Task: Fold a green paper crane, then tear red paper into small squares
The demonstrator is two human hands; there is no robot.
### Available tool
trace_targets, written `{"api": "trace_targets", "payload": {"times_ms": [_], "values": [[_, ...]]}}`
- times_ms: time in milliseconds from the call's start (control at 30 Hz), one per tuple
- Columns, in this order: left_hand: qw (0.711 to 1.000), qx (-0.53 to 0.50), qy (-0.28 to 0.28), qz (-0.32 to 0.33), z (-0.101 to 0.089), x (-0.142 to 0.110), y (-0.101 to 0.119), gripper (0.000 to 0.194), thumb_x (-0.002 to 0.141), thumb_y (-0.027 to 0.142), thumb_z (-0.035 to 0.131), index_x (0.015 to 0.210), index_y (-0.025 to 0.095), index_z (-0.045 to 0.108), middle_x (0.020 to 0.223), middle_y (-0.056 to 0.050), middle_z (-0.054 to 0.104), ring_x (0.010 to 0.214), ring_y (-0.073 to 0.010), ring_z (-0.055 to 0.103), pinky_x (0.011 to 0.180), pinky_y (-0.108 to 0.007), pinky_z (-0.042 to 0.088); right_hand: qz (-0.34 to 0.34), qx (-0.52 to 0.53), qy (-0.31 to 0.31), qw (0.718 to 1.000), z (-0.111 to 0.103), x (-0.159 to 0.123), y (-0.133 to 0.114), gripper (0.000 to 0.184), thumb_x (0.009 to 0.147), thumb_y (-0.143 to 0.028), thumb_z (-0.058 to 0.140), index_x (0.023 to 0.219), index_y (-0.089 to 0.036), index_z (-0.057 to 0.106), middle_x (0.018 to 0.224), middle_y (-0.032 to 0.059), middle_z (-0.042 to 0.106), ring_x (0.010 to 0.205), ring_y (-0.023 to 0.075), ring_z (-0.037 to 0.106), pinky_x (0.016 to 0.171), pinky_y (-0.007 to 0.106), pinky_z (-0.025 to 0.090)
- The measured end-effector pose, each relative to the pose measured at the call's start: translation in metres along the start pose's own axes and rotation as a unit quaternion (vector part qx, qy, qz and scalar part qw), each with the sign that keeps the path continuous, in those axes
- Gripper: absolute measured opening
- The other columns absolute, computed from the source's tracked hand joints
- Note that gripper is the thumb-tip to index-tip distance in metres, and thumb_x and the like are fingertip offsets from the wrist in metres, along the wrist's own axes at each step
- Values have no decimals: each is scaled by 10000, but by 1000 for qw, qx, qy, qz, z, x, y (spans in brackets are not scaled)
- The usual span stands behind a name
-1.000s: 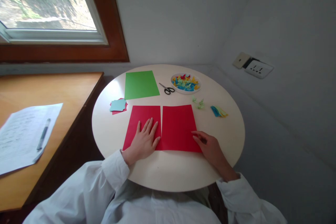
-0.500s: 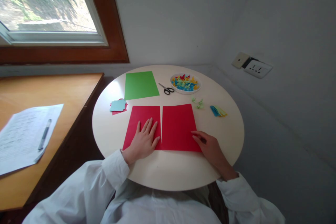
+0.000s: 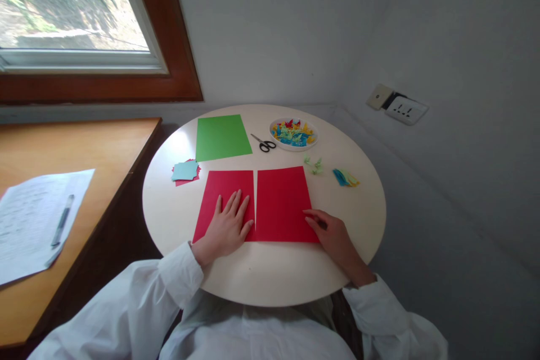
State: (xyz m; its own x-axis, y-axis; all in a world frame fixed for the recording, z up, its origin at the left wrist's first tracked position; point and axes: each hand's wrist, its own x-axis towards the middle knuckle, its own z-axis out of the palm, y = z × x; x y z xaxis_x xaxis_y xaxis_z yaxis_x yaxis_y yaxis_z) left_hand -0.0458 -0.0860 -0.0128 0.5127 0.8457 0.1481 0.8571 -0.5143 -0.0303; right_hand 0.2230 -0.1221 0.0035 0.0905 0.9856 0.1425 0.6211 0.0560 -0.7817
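A red paper sheet (image 3: 280,202) lies on the round white table (image 3: 363,208), split down its middle from the far edge, with the gap widening away from me. My left hand (image 3: 225,228) lies flat with fingers stretched out on the left red piece (image 3: 221,188). My right hand (image 3: 331,233) rests at the near right corner of the right piece, fingers curled and pressing its edge. Both arms wear white sleeves.
Farther back on the table lie a green sheet (image 3: 222,136), black scissors (image 3: 264,144), a white dish of coloured paper bits (image 3: 293,133), small folded paper pieces (image 3: 314,165), blue-yellow scraps (image 3: 345,178) and small blue and red squares (image 3: 184,171). A wooden desk (image 3: 76,146) at left holds papers (image 3: 29,219) and a pen (image 3: 62,220).
The split between the two red halves has opened wider at the far edge. Both hands stay in place on the paper; my view has shifted slightly to the right.
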Motion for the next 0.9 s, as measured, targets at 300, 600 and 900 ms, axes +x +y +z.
{"api": "trace_targets", "payload": {"times_ms": [300,600,900], "values": [[1000,-9,-6,-8,-2,-2,1,591,939,436,203,1432,115,256,1481,-165,281,1380,-287,225,1102,-554,134,8,13,-3,1000,-1,0,-3,286,775,-358,531,919,-181,704,946,94,724,832,222,666,761,344,520],[1000,-24,-4,-1,-4,-18,-12,589,934,434,248,1441,134,231,1480,-145,298,1386,-288,205,1107,-557,132,17,19,-4,1000,-1,1,1,270,773,-349,544,919,-190,705,987,92,717,884,235,661,801,368,514],[999,-32,23,-3,-22,-33,-18,762,852,617,340,1437,140,240,1498,-180,231,1394,-327,154,1098,-574,125,21,26,0,999,0,1,4,306,759,-392,556,917,-176,704,948,103,725,818,234,669,752,361,527]]}}
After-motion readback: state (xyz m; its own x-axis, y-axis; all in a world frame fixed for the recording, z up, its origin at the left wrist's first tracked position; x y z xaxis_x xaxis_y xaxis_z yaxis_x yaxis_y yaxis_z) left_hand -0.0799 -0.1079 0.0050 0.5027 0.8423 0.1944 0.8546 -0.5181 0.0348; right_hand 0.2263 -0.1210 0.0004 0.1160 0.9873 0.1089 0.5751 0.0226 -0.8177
